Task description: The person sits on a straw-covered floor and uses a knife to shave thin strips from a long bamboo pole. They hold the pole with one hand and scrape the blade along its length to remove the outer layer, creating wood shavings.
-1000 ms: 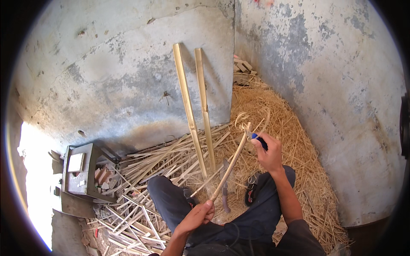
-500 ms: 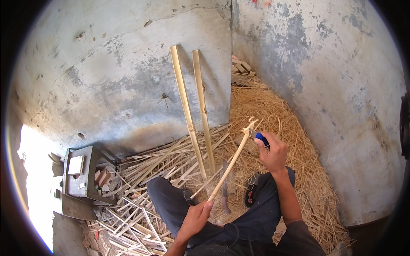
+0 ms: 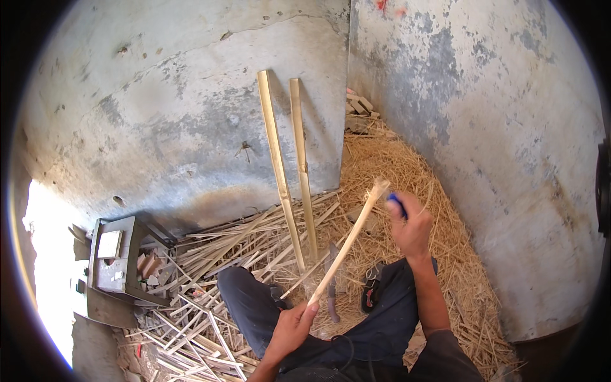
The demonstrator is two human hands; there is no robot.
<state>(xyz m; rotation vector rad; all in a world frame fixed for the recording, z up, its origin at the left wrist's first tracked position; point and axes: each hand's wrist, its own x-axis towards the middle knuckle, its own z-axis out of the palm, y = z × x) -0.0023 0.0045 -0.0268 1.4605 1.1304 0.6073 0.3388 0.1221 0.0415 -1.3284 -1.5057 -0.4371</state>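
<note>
My left hand is closed round the lower end of a pale bamboo strip. The strip slants up and away to the right, its frayed far end raised above the shavings. My right hand grips a small knife by its blue handle, just right of that frayed end. The blade is hard to make out, and a small gap shows between handle and strip. On the ground between my legs lies a larger knife with a brownish handle, partly hidden behind the strip.
Two long bamboo lengths, one on the left and one on the right, lean on the grey wall. Split strips litter the left floor; curly shavings heap up right. A worn wooden stool lies at left.
My right hand with the knife has shifted slightly right, away from the strip's tip. A curl of shavings at the tip is gone. My left hand keeps its hold.
</note>
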